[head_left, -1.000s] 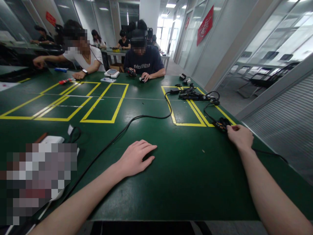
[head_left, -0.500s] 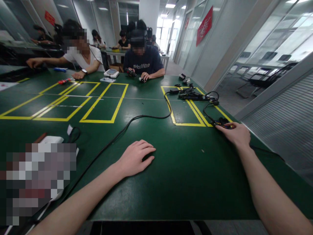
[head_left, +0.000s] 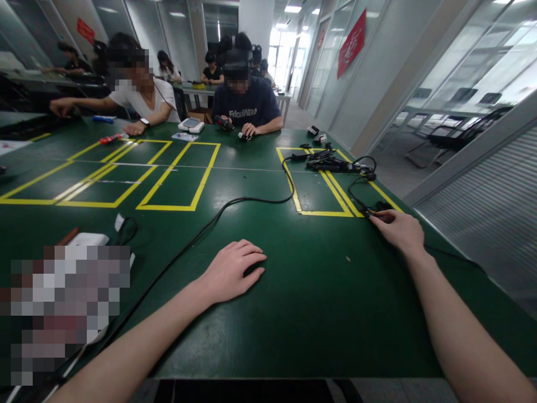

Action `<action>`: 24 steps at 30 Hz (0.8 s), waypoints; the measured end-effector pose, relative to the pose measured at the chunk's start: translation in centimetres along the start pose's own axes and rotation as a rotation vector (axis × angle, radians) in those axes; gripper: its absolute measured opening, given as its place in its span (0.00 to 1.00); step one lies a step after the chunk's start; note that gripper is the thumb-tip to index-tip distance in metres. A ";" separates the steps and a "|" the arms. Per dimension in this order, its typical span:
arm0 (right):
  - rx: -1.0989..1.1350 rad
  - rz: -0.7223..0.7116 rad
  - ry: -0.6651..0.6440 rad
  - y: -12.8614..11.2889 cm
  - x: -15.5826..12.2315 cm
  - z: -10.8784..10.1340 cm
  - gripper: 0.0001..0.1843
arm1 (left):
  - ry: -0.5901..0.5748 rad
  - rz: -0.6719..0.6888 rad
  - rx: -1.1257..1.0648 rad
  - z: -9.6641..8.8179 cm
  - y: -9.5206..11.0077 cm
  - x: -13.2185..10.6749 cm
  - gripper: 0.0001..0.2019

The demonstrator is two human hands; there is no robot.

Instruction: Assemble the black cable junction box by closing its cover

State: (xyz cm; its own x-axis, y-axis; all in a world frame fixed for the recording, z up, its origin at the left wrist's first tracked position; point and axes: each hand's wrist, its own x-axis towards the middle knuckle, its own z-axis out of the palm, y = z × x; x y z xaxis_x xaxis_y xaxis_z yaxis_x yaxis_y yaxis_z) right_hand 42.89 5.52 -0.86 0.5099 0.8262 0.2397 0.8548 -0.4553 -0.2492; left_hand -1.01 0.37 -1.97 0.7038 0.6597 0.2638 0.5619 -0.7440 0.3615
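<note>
My left hand (head_left: 236,270) lies flat on the green table (head_left: 302,313), fingers stretched out and nothing in it. Over at the table's right side, my right hand (head_left: 401,230) has thumb and fingers closed on a small black cable piece (head_left: 380,212) with bits of coloured wire. The fingers partly cover it, so its exact kind is unclear. From there a black cord (head_left: 354,187) loops back to a pile of black cables (head_left: 331,161) inside a yellow tape frame (head_left: 323,214). A long black cable (head_left: 226,206) runs past my left hand toward the front left.
A pixelated object (head_left: 71,302) stands at the front left beside a white device (head_left: 88,239). Across the table, one co-worker holds a dark power tool (head_left: 224,123) near a white tablet-like device (head_left: 191,125). A red tool (head_left: 111,139) lies near another co-worker's hand.
My right hand has shifted slightly left with its fingers still on the black cable piece. My left hand stays put. The far-left co-worker's outstretched hand has moved a little to the right.
</note>
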 end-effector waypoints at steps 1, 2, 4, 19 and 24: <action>0.043 0.032 -0.013 -0.1 -0.1 -0.1 0.15 | 0.002 0.004 0.000 0.0 0.0 0.0 0.12; 0.088 0.061 -0.024 -0.2 -0.1 -0.1 0.15 | 0.004 0.006 -0.001 0.0 0.0 0.0 0.12; 0.175 0.099 -0.032 -0.4 -0.2 -0.3 0.16 | 0.004 0.006 0.000 0.0 0.0 0.0 0.12; 0.462 0.184 0.073 -0.3 0.1 0.3 0.18 | -0.004 -0.003 0.007 0.1 0.0 0.0 0.11; 0.394 0.171 0.154 0.5 0.4 0.3 0.20 | -0.013 -0.014 0.003 0.0 0.0 0.0 0.12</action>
State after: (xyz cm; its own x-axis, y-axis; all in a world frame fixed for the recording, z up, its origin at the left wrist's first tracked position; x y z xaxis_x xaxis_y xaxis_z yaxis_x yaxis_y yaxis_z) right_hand 43.55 5.74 -1.15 0.6743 0.6777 0.2933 0.6703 -0.3949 -0.6283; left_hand -0.99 0.36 -1.95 0.7016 0.6684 0.2472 0.5729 -0.7353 0.3622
